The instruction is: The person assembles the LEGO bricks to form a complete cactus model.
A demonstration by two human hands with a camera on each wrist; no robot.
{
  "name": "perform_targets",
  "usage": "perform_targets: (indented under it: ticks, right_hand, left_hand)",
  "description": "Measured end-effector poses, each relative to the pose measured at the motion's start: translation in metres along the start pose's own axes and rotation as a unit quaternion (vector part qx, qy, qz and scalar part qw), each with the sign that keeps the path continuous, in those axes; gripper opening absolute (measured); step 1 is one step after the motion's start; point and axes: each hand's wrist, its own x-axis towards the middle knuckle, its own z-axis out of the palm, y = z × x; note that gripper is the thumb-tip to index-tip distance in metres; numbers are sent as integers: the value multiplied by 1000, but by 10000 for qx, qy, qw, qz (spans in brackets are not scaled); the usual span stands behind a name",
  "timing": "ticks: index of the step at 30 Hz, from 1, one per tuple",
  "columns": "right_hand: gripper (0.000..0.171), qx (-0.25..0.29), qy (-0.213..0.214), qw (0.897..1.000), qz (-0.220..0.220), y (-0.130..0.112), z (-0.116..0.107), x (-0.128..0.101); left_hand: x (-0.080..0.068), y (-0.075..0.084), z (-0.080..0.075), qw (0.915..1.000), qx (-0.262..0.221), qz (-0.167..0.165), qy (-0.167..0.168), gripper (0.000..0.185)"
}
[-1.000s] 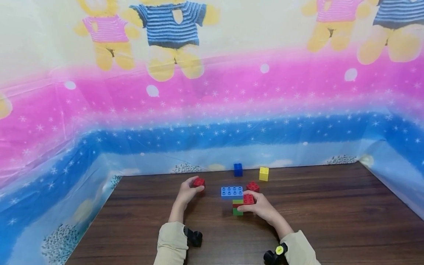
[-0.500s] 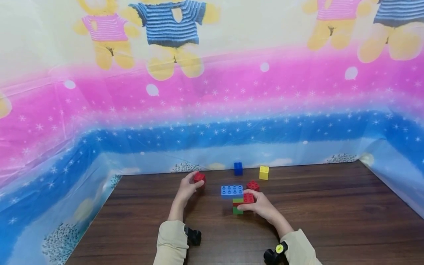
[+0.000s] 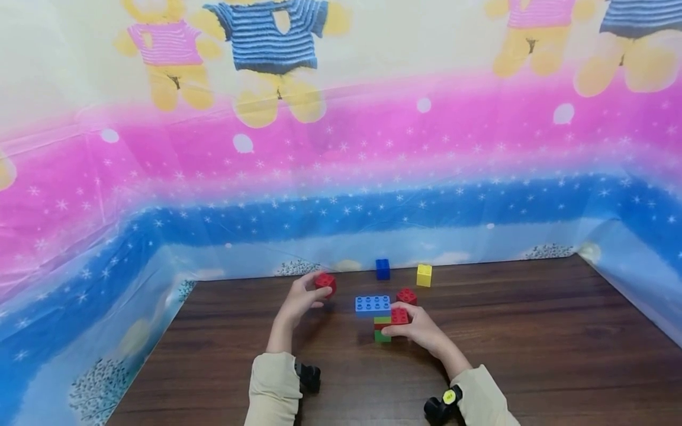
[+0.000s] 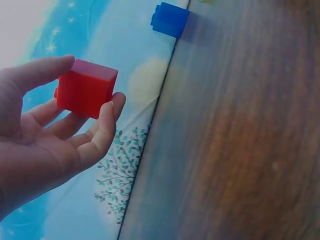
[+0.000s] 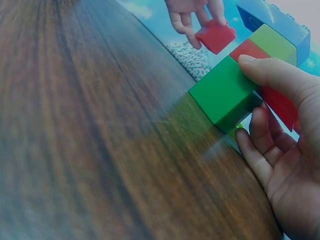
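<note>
My left hand (image 3: 297, 302) pinches a red toy building brick (image 3: 325, 284) between thumb and fingers, raised off the tabletop. In the left wrist view that brick (image 4: 87, 89) is tilted, its studs toward the palm. My right hand (image 3: 423, 333) grips an upright stack of bricks. A green brick (image 5: 225, 92) forms its base, with a red brick (image 3: 399, 316) jutting right above it. Higher up come a lime green brick (image 5: 273, 44) and a wide light-blue brick (image 3: 373, 305) overhanging left. Fingers hide part of the stack's right side.
Behind the stack lies another red brick (image 3: 407, 296). A dark blue brick (image 3: 382, 269) and a yellow brick (image 3: 424, 276) stand near the back edge of the brown wooden table (image 3: 533, 331). A printed cloth (image 3: 341, 236) hangs behind the table.
The left hand has raised its red brick slightly, shifted it a little right and turned it. The right hand and the stack stay in about the same place.
</note>
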Motion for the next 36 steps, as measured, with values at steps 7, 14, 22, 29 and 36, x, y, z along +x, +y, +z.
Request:
perform_targets:
  ticks: [7,14,22,29,36]
  right_hand:
    - [67,-27,7,10000,32,0,1,0]
    - [68,-46,48,9999,135,0,0,1]
    - [69,-22,61,9998,193,0,0,1]
    - [67,-64,66,10000,4,-1,2,0]
    - [65,-77,20,9999,-72,-2,2,0]
  left_hand:
    - [-7,7,-4,9992,121,286,-255,54]
    - [-10,17,-3,9982,-93,305,-506,55]
    - [-11,30,-1,9875,320,668,-1391,55]
    - [-18,40,-2,9785,475,985,-1749,55]
    - [-22,47,-3,9744,369,1088,-1933,53]
